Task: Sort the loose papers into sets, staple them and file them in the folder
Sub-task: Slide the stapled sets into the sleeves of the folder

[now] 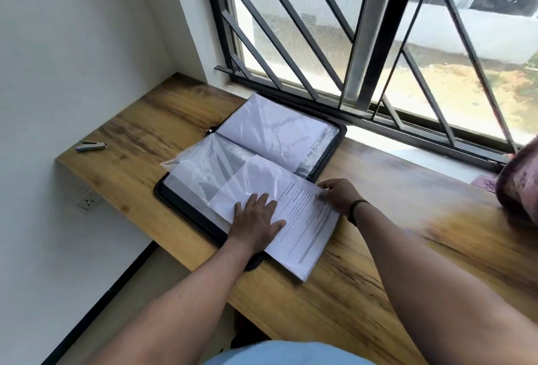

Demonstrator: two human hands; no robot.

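1. Open folder lies mid-desk, its near corner at the desk's front edge
2. Left hand presses flat, fingers straight, on the paper set
3. Right hand pinches the set's 3 o'clock edge
4. Stapler sits at 10 o'clock, bare wood between

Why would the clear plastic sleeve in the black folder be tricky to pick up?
The clear plastic sleeve looks thin and crinkled, so it would probably flop. Its shiny surface may be slippery. Perhaps that is why the left hand presses it flat while the right hand holds the printed white paper.

Bare forearms, a dark band at the right wrist, and seemingly a light-blue top.
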